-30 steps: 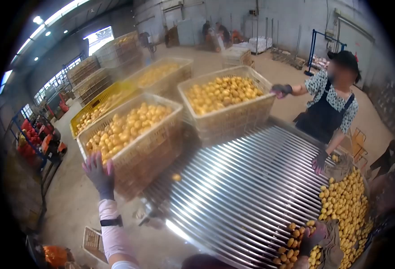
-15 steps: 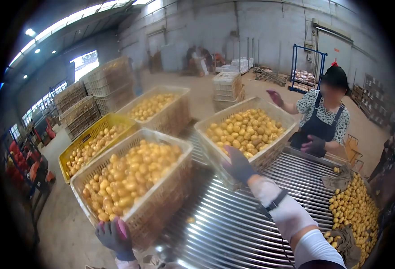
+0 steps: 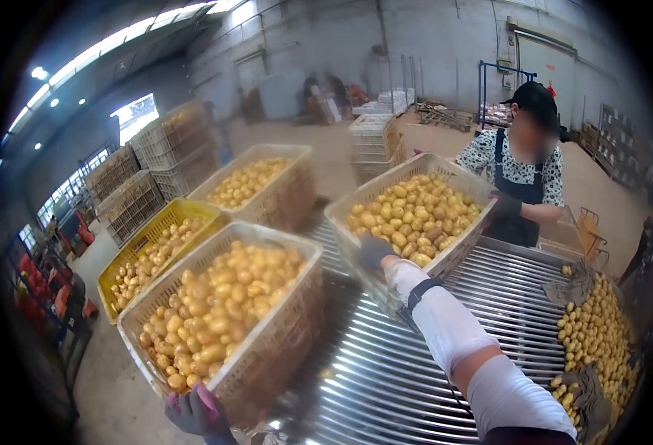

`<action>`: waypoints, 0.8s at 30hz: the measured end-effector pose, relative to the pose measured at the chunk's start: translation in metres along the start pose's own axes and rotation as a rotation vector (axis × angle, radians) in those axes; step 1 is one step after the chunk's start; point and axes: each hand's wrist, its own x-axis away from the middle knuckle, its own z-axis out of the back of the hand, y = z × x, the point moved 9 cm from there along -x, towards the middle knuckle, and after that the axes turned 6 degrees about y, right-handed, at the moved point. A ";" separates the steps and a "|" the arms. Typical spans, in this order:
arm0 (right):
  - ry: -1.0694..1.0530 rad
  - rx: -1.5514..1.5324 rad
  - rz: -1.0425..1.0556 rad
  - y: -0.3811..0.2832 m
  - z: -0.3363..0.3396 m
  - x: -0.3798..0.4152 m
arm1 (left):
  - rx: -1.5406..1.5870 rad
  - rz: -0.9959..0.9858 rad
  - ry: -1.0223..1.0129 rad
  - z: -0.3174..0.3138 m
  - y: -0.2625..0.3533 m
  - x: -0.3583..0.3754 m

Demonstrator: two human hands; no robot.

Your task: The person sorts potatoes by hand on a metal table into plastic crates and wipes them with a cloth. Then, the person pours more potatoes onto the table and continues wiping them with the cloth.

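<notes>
In the lower left, my left hand [image 3: 199, 412], in a grey and pink glove, grips the near corner of a white plastic crate [image 3: 285, 348] heaped with potatoes [image 3: 222, 304]. My right hand [image 3: 374, 251], also gloved, holds the near left side of a second white crate [image 3: 452, 265]; its fingers are partly hidden at the rim. This crate is full of potatoes [image 3: 415, 215] too and sits tilted over the metal rollers [image 3: 386, 371]. Across from me, a co-worker's gloved hand [image 3: 506, 206] grips its right end.
A yellow crate [image 3: 111, 297] and another white crate [image 3: 297, 189], both with potatoes, stand behind the near crate. Loose potatoes [image 3: 601, 326] and grey cloths [image 3: 589, 393] lie right of the rollers. The co-worker [image 3: 523, 170] stands at the far side. Stacked crates [image 3: 130, 200] are farther back.
The co-worker's hands have moved from the air onto the right crate. My right hand has shifted slightly left along that crate, which sits a little higher. My left hand stays on the near crate.
</notes>
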 end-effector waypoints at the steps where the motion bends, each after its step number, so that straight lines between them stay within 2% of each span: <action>1: 0.022 0.002 0.009 0.000 0.002 -0.001 | 0.006 0.003 0.008 0.001 0.002 -0.002; 4: 0.010 -0.124 0.020 0.010 0.030 0.038 | 0.005 -0.005 0.058 0.006 0.006 -0.005; 10: 0.241 -0.439 0.073 0.066 0.109 0.182 | 0.036 -0.003 -0.043 0.001 0.003 -0.004; 13: 0.417 -0.425 0.082 0.109 0.142 0.251 | 0.031 0.027 -0.020 0.000 0.004 -0.006; 15: 0.450 -0.416 -0.074 0.158 0.143 0.290 | 0.014 0.064 -0.068 -0.007 -0.003 0.000; 16: 0.478 -0.440 -0.138 0.184 0.141 0.311 | 0.011 0.051 -0.024 -0.003 0.002 -0.005; 17: 0.510 -0.464 -0.206 0.209 0.138 0.333 | -0.016 0.064 -0.094 -0.009 0.000 -0.005; 19: 0.692 -0.651 -0.203 0.238 0.135 0.383 | -0.068 0.076 -0.236 -0.019 -0.010 0.003; 20: 0.790 -0.741 -0.197 0.254 0.131 0.407 | -0.058 0.054 -0.183 -0.018 -0.013 0.003; 21: 0.735 -0.837 -0.285 0.280 0.108 0.425 | -0.045 0.035 -0.125 -0.017 -0.011 0.003; 23: 0.696 -0.967 -0.448 0.324 0.061 0.451 | -0.018 -0.006 -0.145 -0.026 -0.021 0.007; 24: 0.710 -0.998 -0.524 0.340 0.044 0.461 | -0.239 0.082 -0.326 0.012 0.030 -0.024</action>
